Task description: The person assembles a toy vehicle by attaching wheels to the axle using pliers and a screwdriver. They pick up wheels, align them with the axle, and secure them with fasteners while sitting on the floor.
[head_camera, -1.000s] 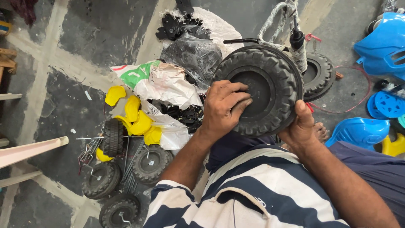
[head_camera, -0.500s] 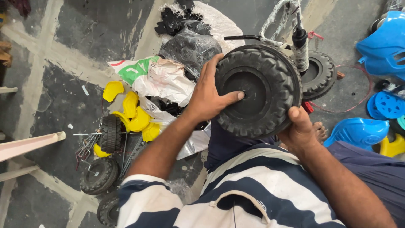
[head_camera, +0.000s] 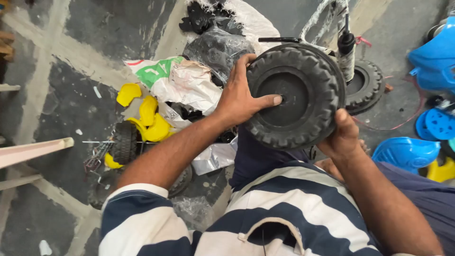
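A large black plastic toy wheel with a knobby tread stands on its edge above my lap. My left hand lies flat against the wheel's left side, thumb stretched toward the centre hub. My right hand grips the tread at the wheel's lower right. A thin black rod sticks out behind the wheel's top. My striped shirt fills the bottom of the view.
A second black wheel lies on the floor behind. Yellow plastic parts and small wheels on axles lie left, next to plastic bags. Blue plastic toy parts sit right. A wooden bar juts in from the left.
My left hand slid from the wheel's face to its left side, thumb now at the hub. The wheel has stayed upright and the camera has tilted slightly.
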